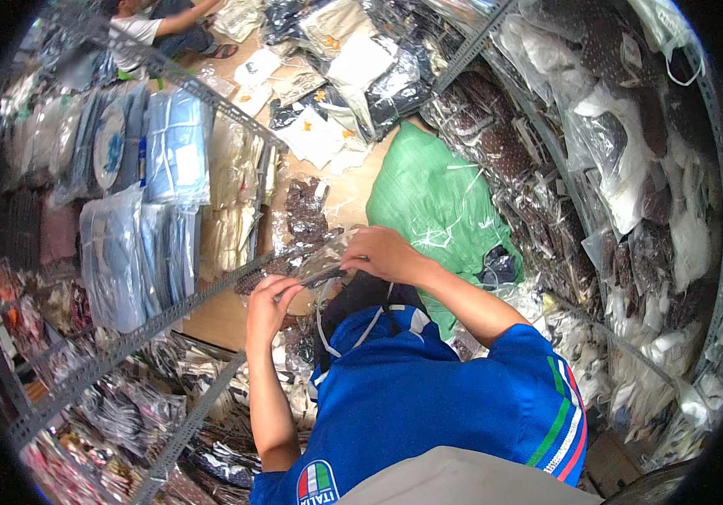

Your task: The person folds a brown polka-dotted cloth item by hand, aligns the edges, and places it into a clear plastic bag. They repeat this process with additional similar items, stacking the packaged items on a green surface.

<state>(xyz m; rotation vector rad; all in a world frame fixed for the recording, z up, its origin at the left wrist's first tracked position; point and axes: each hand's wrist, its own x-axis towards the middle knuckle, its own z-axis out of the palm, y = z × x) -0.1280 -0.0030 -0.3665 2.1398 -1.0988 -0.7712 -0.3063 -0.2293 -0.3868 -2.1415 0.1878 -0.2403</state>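
A clear plastic bag (323, 261) is stretched between my two hands above the floor. My left hand (273, 300) pinches its near left end between thumb and fingers. My right hand (383, 254) grips the other end, fingers curled over it. Whether the bag holds anything is hard to tell. Beneath and beyond it, dark brown speckled garments in clear plastic (306, 211) lie on the wood-coloured floor. A large green woven sack (431, 189) lies to the right of my right hand, with loose white strips on it.
Metal shelving posts (140, 334) cross the left side, beside stacked light-blue bagged garments (175, 151). Shelves of brown bagged garments (525, 189) stand at right. White and dark packages (361, 63) are heaped ahead on the floor. Another person (153, 31) sits at the upper left.
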